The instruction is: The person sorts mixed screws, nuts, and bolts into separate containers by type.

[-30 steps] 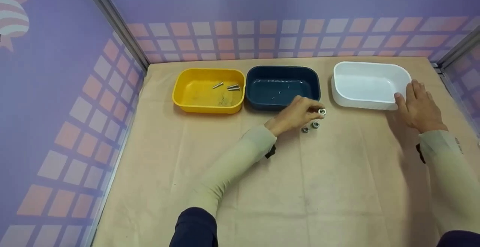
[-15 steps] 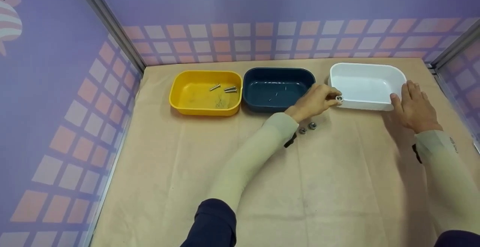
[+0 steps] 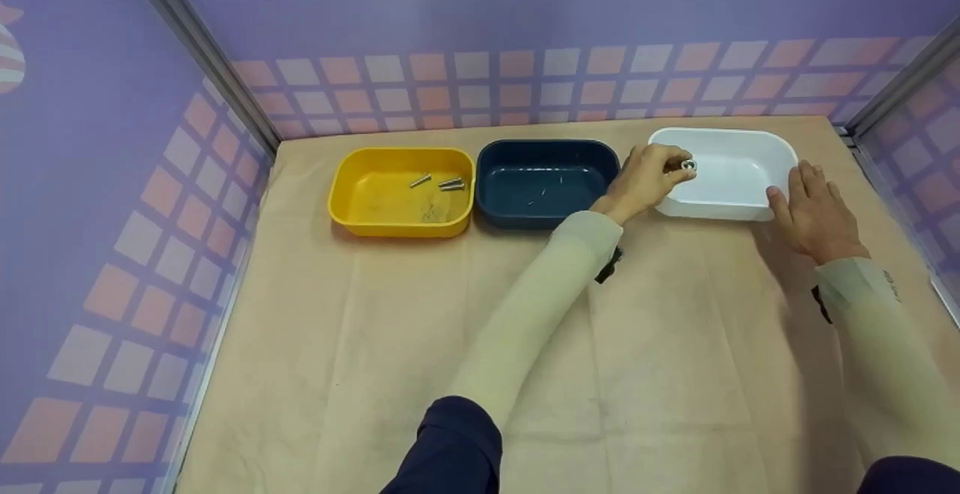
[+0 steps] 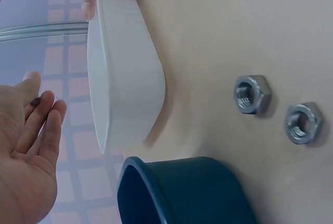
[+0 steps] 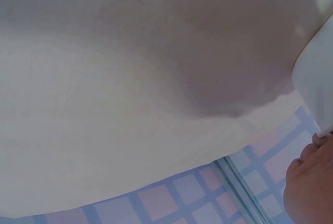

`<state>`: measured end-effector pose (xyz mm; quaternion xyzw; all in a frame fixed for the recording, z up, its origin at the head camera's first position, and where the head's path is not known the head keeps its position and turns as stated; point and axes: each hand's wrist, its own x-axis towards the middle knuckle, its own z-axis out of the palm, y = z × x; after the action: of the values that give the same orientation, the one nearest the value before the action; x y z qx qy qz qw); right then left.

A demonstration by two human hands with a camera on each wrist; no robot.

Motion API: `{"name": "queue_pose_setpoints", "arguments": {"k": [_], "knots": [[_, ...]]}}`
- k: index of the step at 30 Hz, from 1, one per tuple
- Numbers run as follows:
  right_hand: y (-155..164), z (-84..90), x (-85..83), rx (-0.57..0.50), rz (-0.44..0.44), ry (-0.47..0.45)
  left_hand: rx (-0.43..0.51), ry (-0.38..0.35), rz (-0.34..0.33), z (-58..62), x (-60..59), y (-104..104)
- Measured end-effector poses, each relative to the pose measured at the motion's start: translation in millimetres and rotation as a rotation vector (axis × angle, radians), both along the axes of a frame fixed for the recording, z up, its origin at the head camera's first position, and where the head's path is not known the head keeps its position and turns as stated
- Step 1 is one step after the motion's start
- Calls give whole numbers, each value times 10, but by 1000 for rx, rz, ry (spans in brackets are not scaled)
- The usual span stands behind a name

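Pinched at the fingertips of the left hand (image 3: 646, 176), a small steel nut (image 3: 688, 166) is held just over the near-left corner of the white tray (image 3: 750, 150), inside its rim and above the bare white floor. The fingers are curled closed on the nut, though in the left wrist view the palm (image 4: 23, 151) looks fairly loose and the nut itself is hidden there. The right hand (image 3: 814, 209) is laid flat with straight fingers against the tray's right wall, gripping nothing, and the tray is steadied by it.

For the step to be done well, the nut is best lowered close to the tray floor before the pinch is relaxed, so that it is not bounced out over the low rim; the steadying touch on the right wall should be kept, since the light tray could be nudged by the left wrist.

Two more nuts (image 4: 252, 94) (image 4: 303, 122) are seen lying on the beige cloth (image 3: 660, 344), near each other and just in front of the dark blue tray (image 3: 547, 179). Further left, several bolts (image 3: 442, 182) are lying in the yellow tray (image 3: 397, 194).
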<state>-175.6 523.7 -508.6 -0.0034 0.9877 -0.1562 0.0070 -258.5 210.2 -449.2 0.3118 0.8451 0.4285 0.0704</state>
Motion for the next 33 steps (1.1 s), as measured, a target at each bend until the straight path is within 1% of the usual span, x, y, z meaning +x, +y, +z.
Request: {"name": "queue_pose_setpoints", "arguments": {"k": [3, 8, 12, 15, 16, 21, 25, 30, 33], "knots": [[8, 0, 4, 8, -4, -12, -3, 12, 9, 17, -29, 57], [12, 56, -21, 20, -13, 2, -26, 68, 13, 76, -130, 170], [-14, 63, -40, 11, -9, -1, -36, 56, 48, 60, -184, 260], [-28, 39, -29, 3, 1, -19, -58, 36, 84, 20, -187, 325], [-26, 32, -17, 2, 0, -21, -69, 41, 88, 8, -183, 352], [17, 16, 68, 11, -13, -11, -104, 74, 65, -24, -141, 462], [21, 26, 72, 1, -8, -9, -126, 94, 61, -34, -142, 469], [-17, 38, 9, -5, 11, -9, -105, 74, 64, -51, -180, 392], [-13, 31, 9, 2, 5, -4, -95, 70, 74, -56, -188, 366]]}}
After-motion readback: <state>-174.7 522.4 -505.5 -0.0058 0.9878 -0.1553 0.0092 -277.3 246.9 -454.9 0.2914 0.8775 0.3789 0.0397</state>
